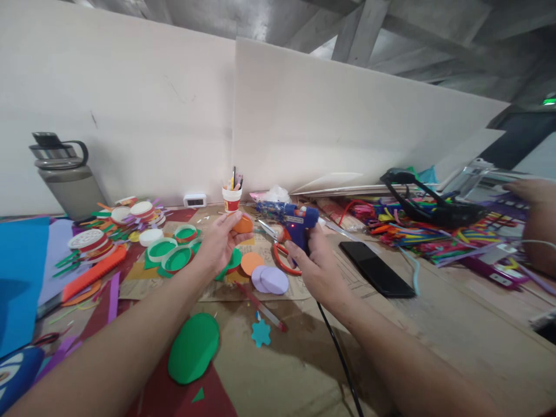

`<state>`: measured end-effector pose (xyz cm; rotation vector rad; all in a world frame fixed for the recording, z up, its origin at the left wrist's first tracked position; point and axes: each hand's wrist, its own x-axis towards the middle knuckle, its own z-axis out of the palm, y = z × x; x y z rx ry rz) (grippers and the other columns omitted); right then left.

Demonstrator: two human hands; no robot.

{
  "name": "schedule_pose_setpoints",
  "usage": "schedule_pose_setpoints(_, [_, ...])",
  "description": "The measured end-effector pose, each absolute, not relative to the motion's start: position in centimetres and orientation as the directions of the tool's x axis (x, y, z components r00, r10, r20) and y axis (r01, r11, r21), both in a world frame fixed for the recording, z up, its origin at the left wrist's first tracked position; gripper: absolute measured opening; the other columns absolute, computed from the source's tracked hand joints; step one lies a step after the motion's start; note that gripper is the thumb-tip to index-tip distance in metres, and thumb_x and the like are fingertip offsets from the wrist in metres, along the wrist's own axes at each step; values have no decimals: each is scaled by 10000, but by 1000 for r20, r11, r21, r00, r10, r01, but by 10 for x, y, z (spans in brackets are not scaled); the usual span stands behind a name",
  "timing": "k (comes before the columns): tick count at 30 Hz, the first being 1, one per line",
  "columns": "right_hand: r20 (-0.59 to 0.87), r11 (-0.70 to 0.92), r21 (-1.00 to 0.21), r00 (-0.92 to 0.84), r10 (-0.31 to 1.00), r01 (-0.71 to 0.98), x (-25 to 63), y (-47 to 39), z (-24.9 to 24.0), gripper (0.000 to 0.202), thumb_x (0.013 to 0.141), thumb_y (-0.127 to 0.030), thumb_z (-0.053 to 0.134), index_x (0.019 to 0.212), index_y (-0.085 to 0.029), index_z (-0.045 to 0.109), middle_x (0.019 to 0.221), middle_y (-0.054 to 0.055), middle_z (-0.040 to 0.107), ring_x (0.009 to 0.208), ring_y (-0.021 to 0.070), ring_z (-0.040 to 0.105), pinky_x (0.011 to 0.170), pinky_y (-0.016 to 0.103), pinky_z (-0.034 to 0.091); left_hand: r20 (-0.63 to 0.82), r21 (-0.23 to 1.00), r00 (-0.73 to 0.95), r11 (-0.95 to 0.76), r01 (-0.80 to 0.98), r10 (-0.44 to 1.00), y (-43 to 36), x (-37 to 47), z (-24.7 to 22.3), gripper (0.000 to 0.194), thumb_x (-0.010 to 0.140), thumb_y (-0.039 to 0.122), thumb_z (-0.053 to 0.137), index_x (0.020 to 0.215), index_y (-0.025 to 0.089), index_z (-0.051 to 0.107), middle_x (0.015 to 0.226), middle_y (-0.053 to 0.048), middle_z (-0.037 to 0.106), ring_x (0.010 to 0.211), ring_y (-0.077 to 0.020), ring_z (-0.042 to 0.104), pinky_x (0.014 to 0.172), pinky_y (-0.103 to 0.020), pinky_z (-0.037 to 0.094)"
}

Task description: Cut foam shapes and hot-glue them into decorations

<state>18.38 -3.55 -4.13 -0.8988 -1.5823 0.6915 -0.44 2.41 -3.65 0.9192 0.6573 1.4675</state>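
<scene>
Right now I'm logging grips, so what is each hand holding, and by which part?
The left hand holds an orange piece by its left side; the right hand, a blue glue gun by its handle.

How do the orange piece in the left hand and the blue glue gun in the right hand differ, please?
The orange piece is small and rounded; the blue glue gun is larger, with a barrel and a handle. The orange piece is plain, while the blue glue gun has a pale label and a small red light. Both are held in the hands above the table.
</scene>
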Motion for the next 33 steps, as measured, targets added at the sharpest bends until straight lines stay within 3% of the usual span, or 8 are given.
schedule_pose_setpoints(7, [558,556,-791,-73,827,255,187,-33,-45,242,940,-288,503,1177,-247,476,950,44,641,642,146,549,589,292,487,168,832,30,-126,-540,985,25,-5,-38,218,727,301,769,832,139,667,797,-25,683,720,-152,660,667,-306,587])
schedule_pose_setpoints(14, [612,592,-711,-81,787,380,188,-33,-45,288,937,-284,494,1215,-208,481,1003,72,651,885,199,618,810,359,522,177,821,30,-131,-556,984,28,-6,-41,265,732,343,794,865,150,671,847,-30,691,775,-151,665,700,-303,596])
schedule_pose_setpoints(22, [629,605,-605,-156,762,518,189,-35,-39,359,926,-297,498,1264,-179,473,1149,134,649,1087,267,610,937,439,497,160,831,15,-126,-542,987,28,-6,-38,272,763,364,773,882,143,666,876,-56,710,773,-152,675,739,-318,602])
schedule_pose_setpoints(33, [663,615,-513,-179,727,598,189,-35,-40,327,945,-268,457,1259,-177,458,1134,144,656,1002,259,645,848,416,534,178,844,18,-143,-517,984,23,-2,-35,300,783,424,745,834,140,662,835,-56,691,762,-152,667,761,-330,605])
